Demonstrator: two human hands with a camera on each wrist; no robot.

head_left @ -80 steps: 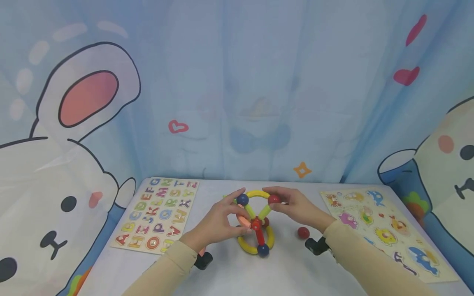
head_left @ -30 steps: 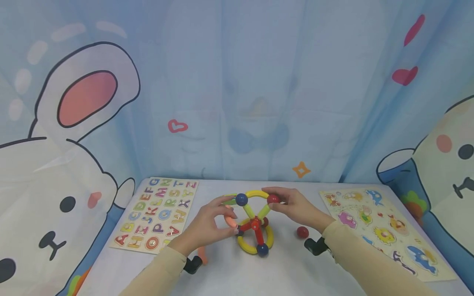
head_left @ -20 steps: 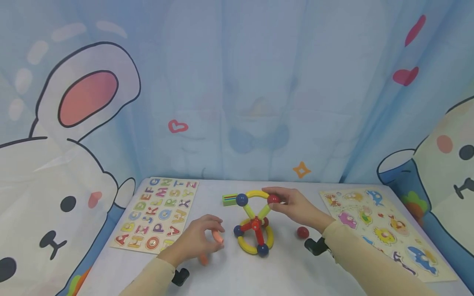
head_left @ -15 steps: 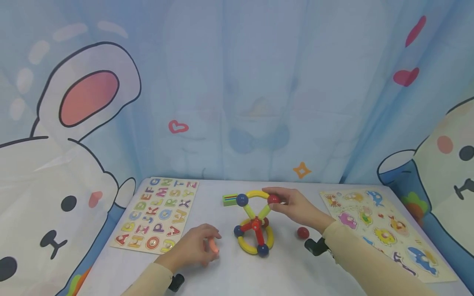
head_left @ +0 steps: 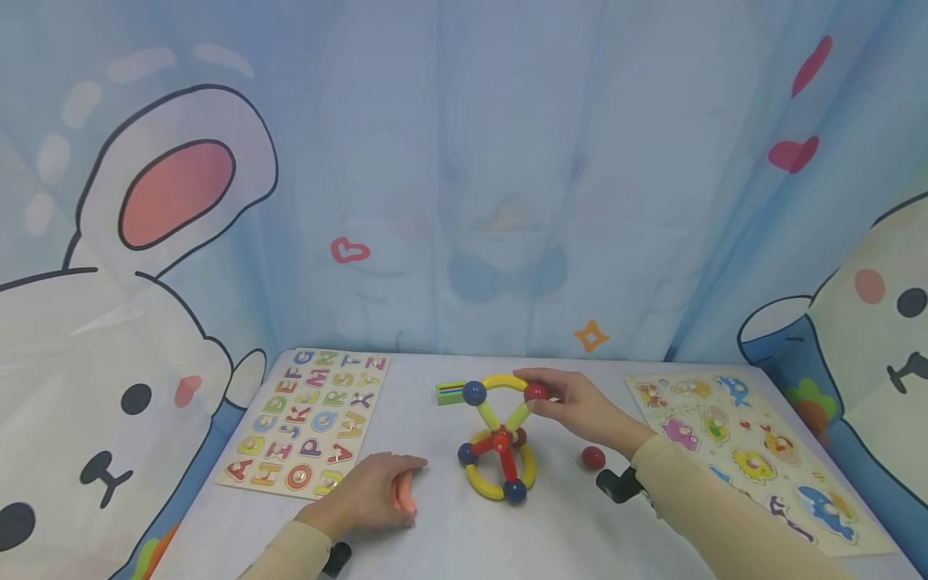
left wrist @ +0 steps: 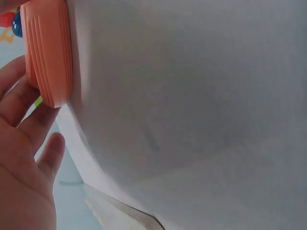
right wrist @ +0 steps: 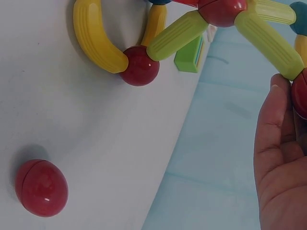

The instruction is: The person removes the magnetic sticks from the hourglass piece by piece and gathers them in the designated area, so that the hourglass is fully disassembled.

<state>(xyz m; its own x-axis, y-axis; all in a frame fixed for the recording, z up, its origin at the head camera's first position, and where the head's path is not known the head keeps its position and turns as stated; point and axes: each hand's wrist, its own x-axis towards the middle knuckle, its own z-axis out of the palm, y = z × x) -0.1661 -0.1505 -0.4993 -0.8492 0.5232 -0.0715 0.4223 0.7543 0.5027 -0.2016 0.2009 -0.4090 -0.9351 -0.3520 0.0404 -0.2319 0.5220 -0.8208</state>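
Note:
In the head view a toy of magnetic sticks and balls (head_left: 502, 441) stands on the table, with yellow curved sticks, lime straight sticks, red sticks, and blue and red balls. My right hand (head_left: 580, 407) pinches the red ball (head_left: 536, 391) at its upper right corner. Down and left of the toy, my left hand (head_left: 373, 493) curls round orange curved sticks (head_left: 404, 493) at the tabletop. The left wrist view shows the ridged orange stick (left wrist: 48, 52) close up, fingers at its lower end; the thumb is mostly cut off.
A loose red ball (head_left: 593, 458) lies right of the toy. Behind the toy's left side sits a small green box (head_left: 449, 393). An alphabet puzzle board (head_left: 308, 423) lies left, an animal puzzle board (head_left: 757, 459) right. A printed curtain (head_left: 500, 177) hangs behind the table.
My left hand has drawn an orange curved stick away from the toy, leftward and down to another orange stick on the table. The right hand stays on the red ball.

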